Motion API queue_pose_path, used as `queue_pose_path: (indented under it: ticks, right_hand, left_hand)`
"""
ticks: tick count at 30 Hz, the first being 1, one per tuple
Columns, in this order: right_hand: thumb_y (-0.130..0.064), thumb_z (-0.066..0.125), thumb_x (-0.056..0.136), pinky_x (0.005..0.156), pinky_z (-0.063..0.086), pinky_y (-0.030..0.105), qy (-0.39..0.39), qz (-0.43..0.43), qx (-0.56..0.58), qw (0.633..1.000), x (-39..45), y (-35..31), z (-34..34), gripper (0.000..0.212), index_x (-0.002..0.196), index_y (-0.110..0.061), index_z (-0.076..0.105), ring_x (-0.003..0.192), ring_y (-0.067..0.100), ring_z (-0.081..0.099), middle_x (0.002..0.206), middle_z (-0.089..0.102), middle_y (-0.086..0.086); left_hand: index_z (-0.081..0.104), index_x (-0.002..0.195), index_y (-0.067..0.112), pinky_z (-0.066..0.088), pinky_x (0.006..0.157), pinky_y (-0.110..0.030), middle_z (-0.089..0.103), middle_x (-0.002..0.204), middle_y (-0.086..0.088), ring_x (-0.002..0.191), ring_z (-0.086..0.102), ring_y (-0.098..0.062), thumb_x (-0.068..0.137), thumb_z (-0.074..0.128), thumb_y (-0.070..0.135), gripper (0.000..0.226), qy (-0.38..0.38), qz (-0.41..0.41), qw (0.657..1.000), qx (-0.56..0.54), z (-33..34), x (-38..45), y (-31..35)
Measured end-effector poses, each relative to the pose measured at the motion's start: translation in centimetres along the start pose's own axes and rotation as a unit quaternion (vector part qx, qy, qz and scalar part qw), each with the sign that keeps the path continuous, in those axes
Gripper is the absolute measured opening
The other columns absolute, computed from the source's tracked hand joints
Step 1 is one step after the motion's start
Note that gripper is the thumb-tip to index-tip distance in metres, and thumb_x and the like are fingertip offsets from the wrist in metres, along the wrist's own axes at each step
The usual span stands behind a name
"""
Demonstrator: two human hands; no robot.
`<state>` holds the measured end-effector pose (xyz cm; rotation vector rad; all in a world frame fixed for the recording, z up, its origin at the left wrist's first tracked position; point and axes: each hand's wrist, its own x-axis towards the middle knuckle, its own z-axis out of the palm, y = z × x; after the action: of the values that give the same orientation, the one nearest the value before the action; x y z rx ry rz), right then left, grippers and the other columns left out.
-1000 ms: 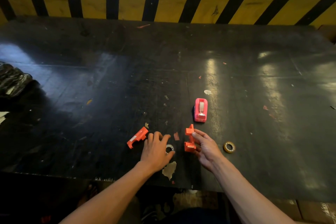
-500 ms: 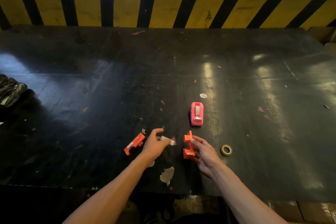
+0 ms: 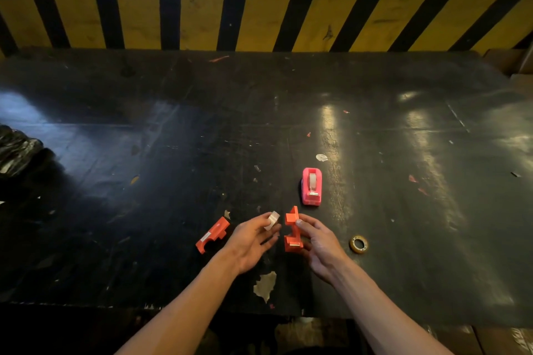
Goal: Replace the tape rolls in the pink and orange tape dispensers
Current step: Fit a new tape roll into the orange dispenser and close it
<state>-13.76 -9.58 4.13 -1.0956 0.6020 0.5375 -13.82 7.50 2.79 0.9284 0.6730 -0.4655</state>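
Observation:
The pink tape dispenser (image 3: 311,186) stands on the black table (image 3: 173,153) with a clear roll showing in its top. My right hand (image 3: 318,245) grips one half of the orange dispenser (image 3: 292,229), held on edge close to the table. My left hand (image 3: 250,239) pinches a small clear tape roll (image 3: 272,220) between thumb and fingertips, just left of that orange half. The other orange half (image 3: 212,234) lies flat on the table, left of my left hand. A brownish tape roll (image 3: 358,244) lies flat to the right of my right hand.
A yellow and black striped barrier (image 3: 259,20) runs along the table's far edge. Crumpled black plastic (image 3: 14,150) sits at the left edge. A worn patch (image 3: 265,285) marks the table near its front edge. Small paper scraps are scattered about.
My left hand has lifted the small clear roll off the table and carried it right, close to the orange half. My right hand has kept its grip on that half.

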Motion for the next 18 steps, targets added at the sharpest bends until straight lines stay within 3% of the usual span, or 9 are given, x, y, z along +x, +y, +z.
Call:
queue_pose_path:
  ticks: [3,7,12,18]
  right_hand:
    - [-0.010,0.063,0.094,0.066,0.054,0.037,-0.009,0.003,0.002,1.000,-0.02,0.19,0.11,0.028,0.122,-0.013,0.063,0.070,0.021,0.077,0.088,0.079,0.007]
    - [-0.011,0.065,0.093,0.070,0.054,0.040,-0.022,-0.002,-0.011,1.000,-0.10,0.27,0.41,0.030,0.123,-0.015,0.065,0.082,0.024,0.075,0.103,0.076,0.012]
    - [-0.010,0.068,0.090,0.068,0.054,0.039,-0.038,0.002,-0.009,0.999,-0.30,-0.06,0.26,0.030,0.120,-0.016,0.066,0.091,0.028,0.071,0.106,0.074,0.014]
    - [-0.008,0.071,0.086,0.074,0.058,0.044,-0.059,-0.001,-0.008,0.998,-0.03,-0.03,0.18,0.035,0.120,-0.016,0.067,0.095,0.032,0.072,0.108,0.075,0.018]
  left_hand:
    - [0.064,0.128,0.012,0.045,0.107,-0.047,0.072,0.122,-0.014,0.118,0.065,-0.028,0.096,0.057,0.009,0.033,-0.016,0.033,0.998,0.056,0.10,0.20,-0.18]
    - [0.063,0.130,0.018,0.053,0.101,-0.047,0.069,0.127,-0.012,0.115,0.068,-0.028,0.093,0.065,0.011,0.037,-0.060,0.062,0.985,0.146,0.05,0.26,-0.46]
    - [0.065,0.126,0.029,0.048,0.105,-0.055,0.066,0.129,-0.006,0.119,0.064,-0.027,0.087,0.074,0.018,0.042,-0.066,0.108,0.959,0.254,-0.36,0.08,-0.06]
    - [0.062,0.130,0.027,0.052,0.088,-0.031,0.066,0.128,0.000,0.119,0.063,-0.018,0.090,0.072,0.015,0.043,-0.076,0.144,0.939,0.304,-0.15,-0.68,0.21]
